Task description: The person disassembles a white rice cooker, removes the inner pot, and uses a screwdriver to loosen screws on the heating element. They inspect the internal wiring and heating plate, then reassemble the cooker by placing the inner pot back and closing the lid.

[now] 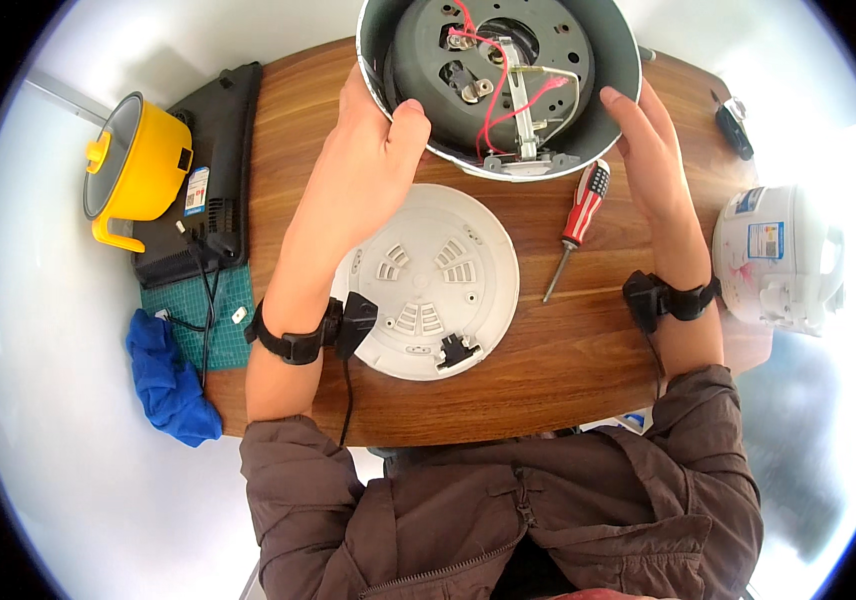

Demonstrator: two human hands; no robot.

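Both my hands hold up a rice cooker body (620,60) at the far side of the table, tipped so its open underside faces me. Red wires, a metal bracket and a dark round plate (558,85) show inside it. My left hand (373,160) is closed on its left wall, thumb at the rim. On the opposite wall is my right hand (648,145), its thumb also at the rim; the outer fingers are partly hidden. Below lies a round white vented base cover (421,285) with a small black part (456,350) near its edge. A screwdriver (585,205) with a red, white and blue handle lies beside it.
At left, a yellow pot (153,165) stands by a flat black device (231,130). A green mat (183,350), cables and a blue cloth (168,385) lie nearer. A white appliance (738,255) stands at right, with a small black-and-silver object (734,130) beyond it.
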